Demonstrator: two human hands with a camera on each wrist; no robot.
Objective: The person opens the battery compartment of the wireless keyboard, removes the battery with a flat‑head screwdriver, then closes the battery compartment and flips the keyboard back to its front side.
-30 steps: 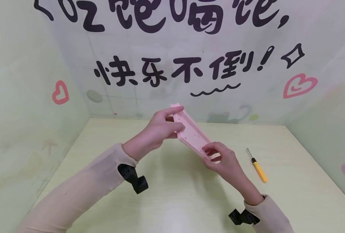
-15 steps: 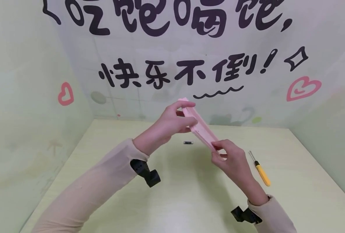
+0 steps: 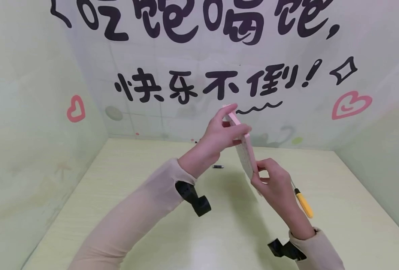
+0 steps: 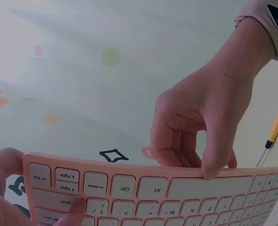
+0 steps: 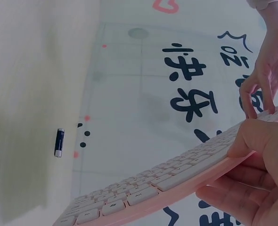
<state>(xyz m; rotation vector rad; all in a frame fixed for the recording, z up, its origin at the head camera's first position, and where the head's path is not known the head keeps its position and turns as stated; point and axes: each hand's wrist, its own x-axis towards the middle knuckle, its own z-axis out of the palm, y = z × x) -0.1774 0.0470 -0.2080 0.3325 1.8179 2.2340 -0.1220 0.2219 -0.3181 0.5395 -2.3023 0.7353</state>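
A pink keyboard (image 3: pixel 248 153) with white keys is held up tilted above the table, seen nearly edge-on from the head. My left hand (image 3: pixel 219 133) grips its upper end; in the left wrist view a fingertip lies over the Shift key. Lower down, my right hand (image 3: pixel 275 183) pinches the long edge with thumb and fingers. The left wrist view has that right hand (image 4: pixel 214 103) by the space bar of the keyboard (image 4: pixel 129 186). Key rows run away from the right hand (image 5: pixel 266 165) in the right wrist view.
A small dark battery (image 3: pixel 217 166) lies on the table (image 3: pixel 172 232) beyond the hands. To the right is a screwdriver (image 3: pixel 304 204) with a yellow handle, its shaft partly behind the right hand. A printed wall (image 3: pixel 172 123) stands at the back.
The keyboard has turned from showing its pink underside to nearly edge-on, with its keys facing left. The left hand has moved right and up. The battery has come into view.
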